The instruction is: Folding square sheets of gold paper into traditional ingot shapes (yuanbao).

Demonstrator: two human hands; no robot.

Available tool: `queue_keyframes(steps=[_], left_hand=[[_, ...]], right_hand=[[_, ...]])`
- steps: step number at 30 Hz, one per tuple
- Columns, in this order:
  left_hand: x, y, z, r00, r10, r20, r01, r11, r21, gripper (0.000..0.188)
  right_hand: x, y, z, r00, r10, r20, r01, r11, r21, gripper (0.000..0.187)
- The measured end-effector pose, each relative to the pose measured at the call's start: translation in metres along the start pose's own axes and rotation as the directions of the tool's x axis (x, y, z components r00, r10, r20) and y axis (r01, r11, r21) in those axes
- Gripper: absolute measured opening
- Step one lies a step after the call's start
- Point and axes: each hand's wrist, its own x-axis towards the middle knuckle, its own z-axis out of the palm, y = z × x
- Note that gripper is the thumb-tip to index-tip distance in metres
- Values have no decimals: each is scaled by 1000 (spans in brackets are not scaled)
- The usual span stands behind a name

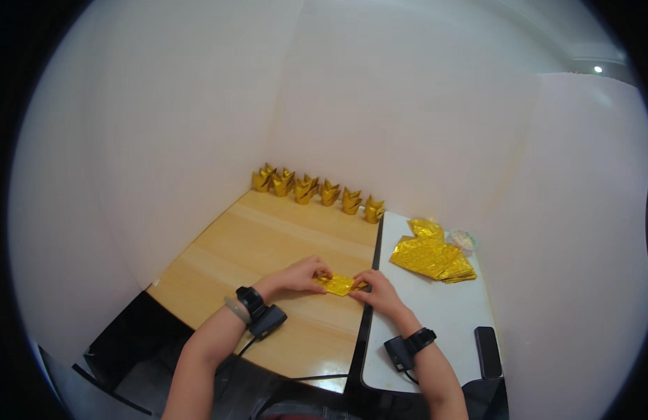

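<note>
A small folded piece of shiny gold foil paper (338,285) is stretched between my two hands, just above the wooden table's right part. My left hand (302,274) pinches its left end between thumb and fingers. At the other end, my right hand (378,290) grips the paper's right edge the same way, close to the table's black edge. Fingers cover both ends of the paper, so their folds are hidden. Along the back of the table stands a row of several folded gold paper crown shapes (306,189), upright with pointed tips.
Flat gold foil sheets (430,256) lie stacked on the white table (436,318) at right, beside a small pale round item (462,241). A black phone-like slab (488,352) rests near its front right. White walls enclose the wooden table (268,234). Cables trail from both wrist devices.
</note>
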Motion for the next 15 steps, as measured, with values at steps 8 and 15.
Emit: queue_keyframes(steps=[8,15], left_hand=[[-2,0,1,1000,6,5,-6,1000,0,39],[-3,-1,1,1000,6,-5,-6,1000,-10,41]], right_hand=[[0,-3,1,1000,-14,-16,14,1000,8,23],[-1,-3,2,997,-70,-41,69,997,-16,25]])
